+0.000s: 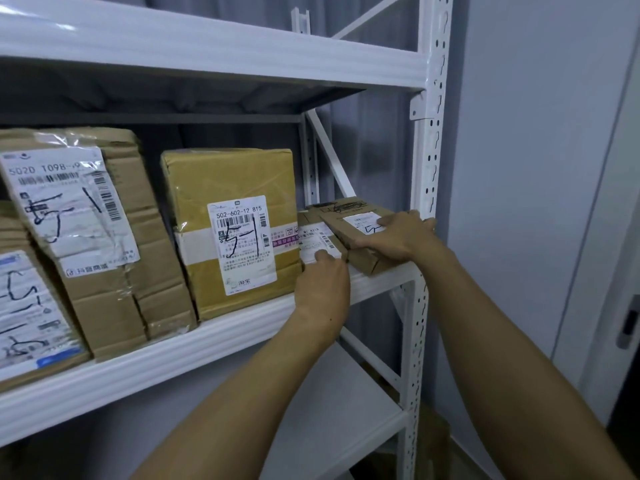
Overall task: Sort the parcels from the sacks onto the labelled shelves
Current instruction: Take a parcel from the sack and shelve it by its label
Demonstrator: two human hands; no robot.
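Two small cardboard parcels lie at the right end of the white middle shelf (pixel 180 351). My right hand (pixel 398 237) grips the flat brown parcel (pixel 349 220) from above, fingers curled over its top and near edge, beside the right shelf post. My left hand (pixel 323 289) holds the front of the smaller labelled parcel (pixel 313 239), thumb on its white label. This smaller parcel sits between the flat parcel and a large yellow-brown box (pixel 228 188) marked 51.
More taped boxes with handwritten labels (pixel 104 237) fill the shelf to the left. A white upright post (pixel 429 150) bounds the shelf on the right, with a grey wall and door (pixel 606 237) beyond. A lower shelf (pixel 346 403) sits below my arms.
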